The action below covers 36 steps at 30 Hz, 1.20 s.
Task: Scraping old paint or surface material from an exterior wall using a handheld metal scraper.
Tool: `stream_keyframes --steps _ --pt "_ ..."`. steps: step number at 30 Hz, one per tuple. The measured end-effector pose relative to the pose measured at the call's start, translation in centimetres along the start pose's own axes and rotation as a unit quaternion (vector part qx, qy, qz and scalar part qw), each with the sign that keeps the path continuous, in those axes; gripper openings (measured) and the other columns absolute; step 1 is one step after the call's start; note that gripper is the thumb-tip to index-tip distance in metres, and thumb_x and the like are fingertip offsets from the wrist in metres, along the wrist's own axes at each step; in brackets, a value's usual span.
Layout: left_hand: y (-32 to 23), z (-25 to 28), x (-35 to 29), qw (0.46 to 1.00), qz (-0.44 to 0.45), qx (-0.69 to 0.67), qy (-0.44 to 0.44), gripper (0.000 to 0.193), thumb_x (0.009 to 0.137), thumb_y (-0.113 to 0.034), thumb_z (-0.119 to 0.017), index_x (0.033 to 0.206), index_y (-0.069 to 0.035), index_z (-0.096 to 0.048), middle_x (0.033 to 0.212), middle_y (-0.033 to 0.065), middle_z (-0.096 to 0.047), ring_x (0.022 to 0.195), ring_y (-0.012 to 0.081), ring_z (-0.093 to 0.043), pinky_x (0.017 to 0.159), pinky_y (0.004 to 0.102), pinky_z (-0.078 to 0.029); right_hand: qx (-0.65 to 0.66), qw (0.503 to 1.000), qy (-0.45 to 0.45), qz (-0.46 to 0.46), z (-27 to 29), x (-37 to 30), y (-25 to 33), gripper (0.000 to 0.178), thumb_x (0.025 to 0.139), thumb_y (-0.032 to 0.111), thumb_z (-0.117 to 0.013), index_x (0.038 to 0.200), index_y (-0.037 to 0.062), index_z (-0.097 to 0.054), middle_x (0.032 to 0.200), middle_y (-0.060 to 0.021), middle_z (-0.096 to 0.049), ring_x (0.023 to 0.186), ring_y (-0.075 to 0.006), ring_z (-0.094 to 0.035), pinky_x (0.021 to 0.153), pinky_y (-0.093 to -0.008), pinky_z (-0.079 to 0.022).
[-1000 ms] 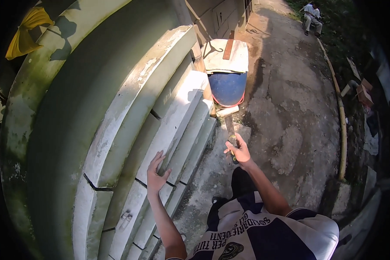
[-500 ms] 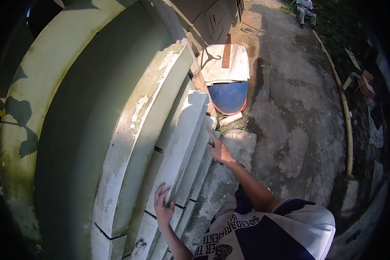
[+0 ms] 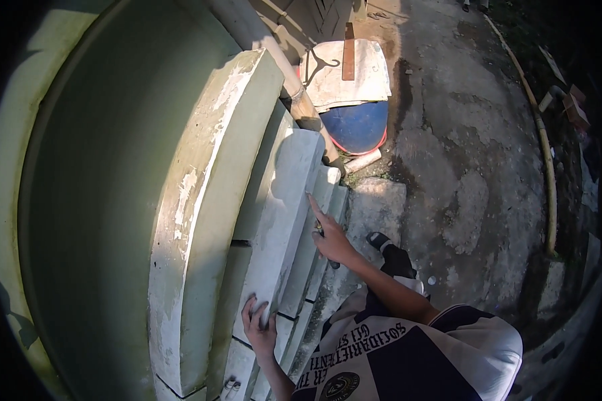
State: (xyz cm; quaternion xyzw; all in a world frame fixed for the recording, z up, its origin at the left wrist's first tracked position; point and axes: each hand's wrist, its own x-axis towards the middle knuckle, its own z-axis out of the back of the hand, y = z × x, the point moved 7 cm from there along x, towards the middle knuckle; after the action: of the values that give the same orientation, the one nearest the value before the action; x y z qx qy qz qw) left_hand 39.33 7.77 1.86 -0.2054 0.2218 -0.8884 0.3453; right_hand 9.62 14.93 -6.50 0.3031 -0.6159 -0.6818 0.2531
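My left hand lies on the white-painted concrete ledge, its fingers spread over the near part. Farther along, my right hand is beside the lower ledges, its index finger stretched toward the white ledge's side. The other fingers curl round a dark-handled tool; only the handle's end and a small yellowish bit show, and its working end is hidden. Left of the white ledge rises a thicker greenish ledge with peeling paint. Lower steps drop away on the right.
A blue tub with a pale sheet, a hanger and a brown strip stands ahead. A bamboo pole leans beside the ledges. Two small grey cylinders sit near the bottom. Rough concrete path runs right, edged by a long pole.
My right hand has moved left, its index fingertip from a lower ledge toward the white ledge's side. The view has shifted; my dark-shod foot now shows. My left hand stays on the ledge.
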Motion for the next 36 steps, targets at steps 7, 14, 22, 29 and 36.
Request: stream_keyframes --steps 7,14,22,29,36 --pt "0.9 0.0 -0.3 1.000 -0.028 -0.003 -0.005 0.050 0.070 0.006 -0.082 0.114 -0.012 -0.068 0.138 0.0166 -0.057 0.132 0.0367 -0.056 0.109 0.0457 -0.047 0.099 0.989 0.056 -0.096 0.3 -0.4 2.0 0.066 0.106 0.017 -0.047 0.164 0.0308 -0.018 0.069 -0.0030 -0.045 0.046 -0.0129 -0.048 0.044 -0.0308 -0.049" --pt "0.5 0.1 -0.2 0.999 -0.048 0.020 -0.005 0.044 0.074 0.006 -0.080 0.113 -0.012 -0.069 0.137 0.0157 -0.057 0.130 0.0373 -0.058 0.106 0.0450 -0.050 0.102 0.992 0.016 -0.076 0.3 -0.1 1.6 0.057 0.110 0.020 -0.039 0.163 0.0297 -0.023 0.064 -0.0008 -0.044 0.043 -0.0113 -0.046 0.044 -0.0315 -0.047" --pt "0.8 -0.3 -0.2 0.999 -0.046 0.020 -0.006 0.047 0.072 0.007 -0.080 0.113 -0.012 -0.069 0.137 0.0158 -0.057 0.130 0.0370 -0.057 0.108 0.0460 -0.048 0.010 0.984 -0.124 0.124 0.2 0.7 0.8 0.053 0.110 0.019 -0.038 0.162 0.0282 -0.030 0.065 -0.0043 -0.051 0.045 -0.0112 -0.046 0.046 -0.0317 -0.048" --pt "0.7 -0.1 -0.4 0.998 -0.053 0.035 -0.009 0.046 0.073 0.008 -0.080 0.113 -0.011 -0.068 0.138 0.0155 -0.057 0.130 0.0371 -0.058 0.107 0.0456 -0.048 0.146 0.987 -0.046 -0.049 1.0 2.5 1.8 0.054 0.110 0.021 -0.039 0.162 0.0268 -0.029 0.072 -0.0081 -0.057 0.042 -0.0124 -0.046 0.045 -0.0316 -0.049" --pt "0.2 -0.3 -0.3 0.997 -0.068 0.039 -0.003 0.047 0.073 0.008 -0.080 0.114 -0.011 -0.069 0.138 0.0149 -0.057 0.130 0.0368 -0.058 0.106 0.0451 -0.049 0.126 0.990 -0.034 -0.047 0.1 1.1 1.4 0.054 0.110 0.021 -0.038 0.162 0.0282 -0.027 0.088 -0.0146 -0.068 0.043 -0.0136 -0.049 0.044 -0.0327 -0.050"
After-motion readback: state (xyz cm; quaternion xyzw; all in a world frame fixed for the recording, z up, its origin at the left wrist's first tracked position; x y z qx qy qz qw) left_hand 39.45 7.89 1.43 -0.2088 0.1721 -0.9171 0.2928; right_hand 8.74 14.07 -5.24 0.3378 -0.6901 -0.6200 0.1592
